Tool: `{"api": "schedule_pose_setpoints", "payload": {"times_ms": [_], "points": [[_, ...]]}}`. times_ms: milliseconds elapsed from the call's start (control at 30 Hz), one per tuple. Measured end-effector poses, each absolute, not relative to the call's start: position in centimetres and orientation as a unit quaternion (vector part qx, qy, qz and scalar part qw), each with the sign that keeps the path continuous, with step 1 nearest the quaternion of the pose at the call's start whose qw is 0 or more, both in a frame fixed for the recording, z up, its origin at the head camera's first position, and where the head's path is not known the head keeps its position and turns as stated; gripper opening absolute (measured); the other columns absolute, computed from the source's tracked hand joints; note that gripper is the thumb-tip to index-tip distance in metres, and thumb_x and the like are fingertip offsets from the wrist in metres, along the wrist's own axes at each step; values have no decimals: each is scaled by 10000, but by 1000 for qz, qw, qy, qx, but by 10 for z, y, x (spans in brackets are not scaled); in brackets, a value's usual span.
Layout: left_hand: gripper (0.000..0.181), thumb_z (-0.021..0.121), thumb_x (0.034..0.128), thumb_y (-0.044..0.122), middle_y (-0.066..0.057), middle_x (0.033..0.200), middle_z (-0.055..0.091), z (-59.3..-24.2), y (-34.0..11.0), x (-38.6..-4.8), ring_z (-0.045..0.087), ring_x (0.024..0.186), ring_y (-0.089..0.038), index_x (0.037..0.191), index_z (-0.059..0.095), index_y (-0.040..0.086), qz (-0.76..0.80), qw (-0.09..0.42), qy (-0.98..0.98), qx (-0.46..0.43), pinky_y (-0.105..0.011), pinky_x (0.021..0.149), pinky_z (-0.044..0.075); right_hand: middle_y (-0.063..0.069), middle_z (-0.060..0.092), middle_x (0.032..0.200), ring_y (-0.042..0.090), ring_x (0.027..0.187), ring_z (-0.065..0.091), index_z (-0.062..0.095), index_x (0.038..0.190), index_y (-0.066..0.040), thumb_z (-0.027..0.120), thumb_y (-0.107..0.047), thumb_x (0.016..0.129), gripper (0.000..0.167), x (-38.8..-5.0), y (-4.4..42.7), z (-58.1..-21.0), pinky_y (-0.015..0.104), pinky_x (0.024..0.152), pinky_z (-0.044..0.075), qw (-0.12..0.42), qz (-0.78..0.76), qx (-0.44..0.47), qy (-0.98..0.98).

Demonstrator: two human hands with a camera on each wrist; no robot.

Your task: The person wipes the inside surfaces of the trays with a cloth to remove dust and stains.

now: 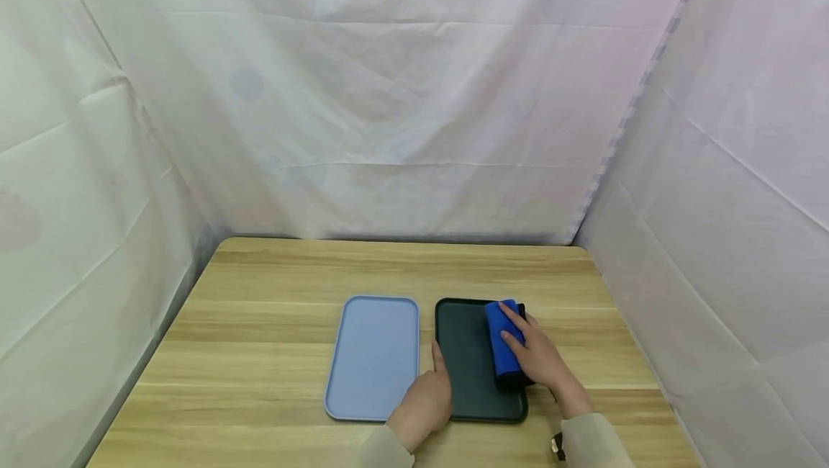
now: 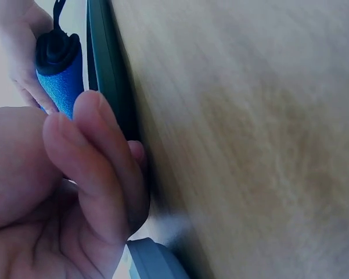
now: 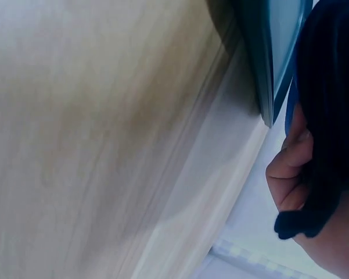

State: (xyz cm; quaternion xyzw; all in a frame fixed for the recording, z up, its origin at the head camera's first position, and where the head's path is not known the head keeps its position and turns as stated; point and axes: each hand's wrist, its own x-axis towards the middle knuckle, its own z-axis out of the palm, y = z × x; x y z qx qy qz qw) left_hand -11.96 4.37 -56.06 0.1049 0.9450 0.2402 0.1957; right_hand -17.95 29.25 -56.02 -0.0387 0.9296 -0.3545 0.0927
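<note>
In the head view a dark green tray (image 1: 469, 367) lies on the table. A rolled blue cloth (image 1: 501, 342) with a black inner side stands over the tray's right part; its coiled black end (image 2: 57, 51) shows in the left wrist view. My right hand (image 1: 544, 360) grips this roll from the right, with fingers and thumb spread over it. My left hand (image 1: 424, 399) is at the tray's left edge. Its index finger points straight along the rim, and the other fingers are bent in the left wrist view. Whether the roll touches the tray is unclear.
A light blue tray (image 1: 376, 360) lies just left of the green one, close to my left hand. Both are on a wood-grain table (image 1: 259, 353). White curtains (image 1: 414, 129) enclose the back and both sides.
</note>
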Motion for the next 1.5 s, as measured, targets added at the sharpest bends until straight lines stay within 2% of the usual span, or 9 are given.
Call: {"api": "schedule_pose_setpoints", "payload": {"times_ms": [167,367,633,767,1300,1500], "points": [[1023,745,919,114,-31,506,514,-560,44,-120,459,401,-150,1635,37,-60,237,195,945,108,-295,412,347,232,193,1701,543,1453,389,249,1642,-404,484,-367,1104,588,-183,301,-558,733,1100,379,97,-356,-39,928],[1039,754,915,112,-38,518,523,-561,44,-121,466,413,-152,1640,27,-47,240,204,943,103,-298,422,347,274,253,1662,539,1394,446,183,1669,-341,469,-366,1108,630,-184,309,-554,727,1066,413,102,-355,-31,929],[1004,725,936,108,-42,512,523,-562,46,-121,445,399,-147,1643,28,-37,234,206,945,99,-295,410,322,277,204,1680,557,1428,384,136,1676,-337,388,-423,1122,615,-190,325,-553,765,1098,348,107,-358,-9,927],[1025,740,922,105,-40,516,521,-561,46,-121,465,408,-152,1641,25,-43,233,203,946,98,-296,412,339,291,203,1677,570,1447,357,142,1680,-304,387,-380,1129,607,-192,330,-552,761,1116,326,105,-356,-6,928],[1064,771,895,111,-43,544,529,-560,45,-121,497,443,-160,1639,28,-51,227,207,946,103,-303,434,376,317,239,1661,584,1472,312,200,1675,-217,357,-448,1124,617,-202,353,-563,745,1137,301,104,-332,-7,937],[1068,777,900,140,-41,540,530,-559,45,-122,497,439,-158,1637,29,-55,219,207,947,106,-304,431,376,340,320,1612,581,1428,388,226,1667,-182,347,-409,1133,593,-204,356,-569,738,1118,335,86,-287,-11,954]]}}
